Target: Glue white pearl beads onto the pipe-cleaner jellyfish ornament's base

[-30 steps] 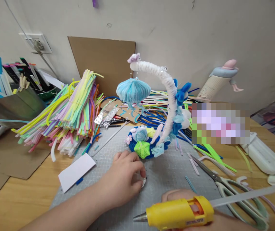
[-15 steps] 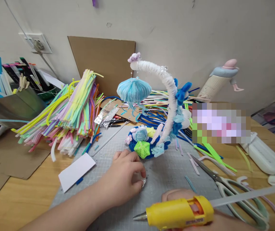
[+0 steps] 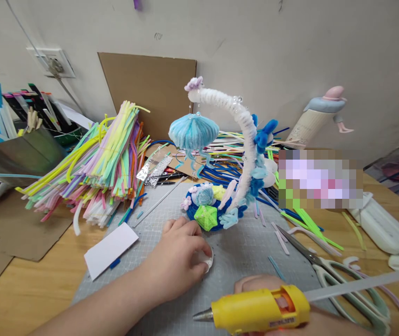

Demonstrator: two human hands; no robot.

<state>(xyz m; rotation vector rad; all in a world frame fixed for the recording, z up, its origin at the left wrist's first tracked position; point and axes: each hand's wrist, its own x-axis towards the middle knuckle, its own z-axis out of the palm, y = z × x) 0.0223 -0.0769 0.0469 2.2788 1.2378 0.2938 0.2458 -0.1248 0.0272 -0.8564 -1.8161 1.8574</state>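
My left hand (image 3: 180, 259) rests on the grey cutting mat (image 3: 150, 305), its thumb and fingers closed on a small whitish round piece (image 3: 208, 262), mostly covered by the fingers. A yellow hot glue gun (image 3: 251, 308) lies in my right hand (image 3: 257, 283), its metal nozzle pointing left and a glue stick (image 3: 356, 283) poking out the back. Just beyond my left hand stands a pipe-cleaner decoration: a dark blue base with a green star (image 3: 206, 218), a white curved arch (image 3: 250, 149), and a light blue jellyfish (image 3: 194, 132) hanging from it.
Scissors (image 3: 339, 280) lie open at right, near cut pipe-cleaner bits. A white card (image 3: 111, 250) is left of my hand. Pipe-cleaner bundles (image 3: 112, 158), a metal pen holder (image 3: 21, 154) and a cardboard sheet (image 3: 147, 93) stand behind. A patch at right is blurred.
Slightly more of the whitish round piece shows beside my left fingers. The hanging jellyfish has shifted a touch left. My right hand and the glue gun have hardly moved.
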